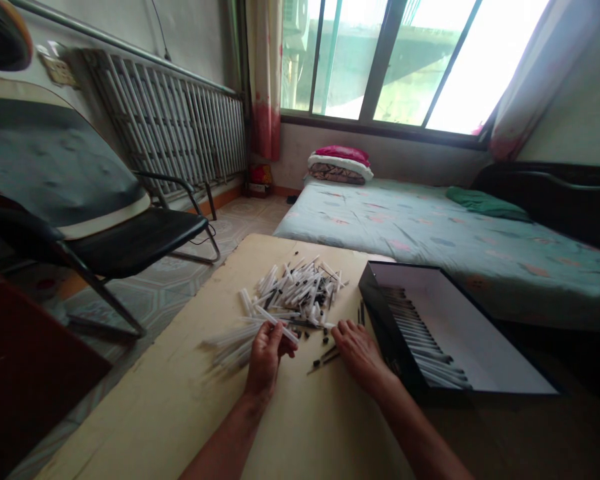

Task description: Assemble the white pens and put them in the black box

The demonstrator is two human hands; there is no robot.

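Note:
A heap of white pen barrels with black parts (295, 290) lies on a pale board (180, 400). My left hand (266, 353) is closed around one white pen barrel (280, 325), held just in front of the heap. My right hand (356, 347) rests palm down on the board, fingers curled over small black pen pieces (325, 359) beside it. To the right a black box (380, 313) holds a row of finished pens (420, 340) along its near side.
A black folding chair (130, 240) stands to the left, with a radiator (180, 127) behind it. A bed with a patterned sheet (430, 233) lies beyond the board under a window.

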